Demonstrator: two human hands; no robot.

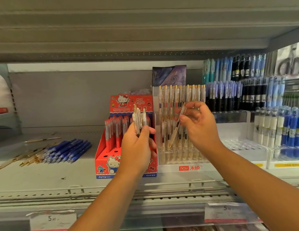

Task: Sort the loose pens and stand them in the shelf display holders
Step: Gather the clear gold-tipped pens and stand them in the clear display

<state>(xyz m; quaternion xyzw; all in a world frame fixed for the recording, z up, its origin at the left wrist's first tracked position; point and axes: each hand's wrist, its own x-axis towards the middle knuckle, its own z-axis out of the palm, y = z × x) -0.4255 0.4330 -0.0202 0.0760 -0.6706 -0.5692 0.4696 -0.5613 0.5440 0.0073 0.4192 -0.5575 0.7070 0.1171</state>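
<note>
My left hand (138,144) grips a small bundle of clear pens with gold clips (139,119), upright, in front of the red Hello Kitty display box (102,157). My right hand (198,125) pinches a single clear gold-tipped pen (176,129), tip pointing down over the front rows of the clear tiered holder (182,161). That holder has the same gold-clip pens standing in its back rows. Loose blue pens (68,150) and loose gold-clear pens (23,157) lie in a heap on the shelf at the left.
Red pens stand in the Hello Kitty box. Tiered racks of blue, black and white pens (255,97) fill the right side. The grey shelf (45,174) has a rail along its front with price tags below. Another shelf hangs close overhead.
</note>
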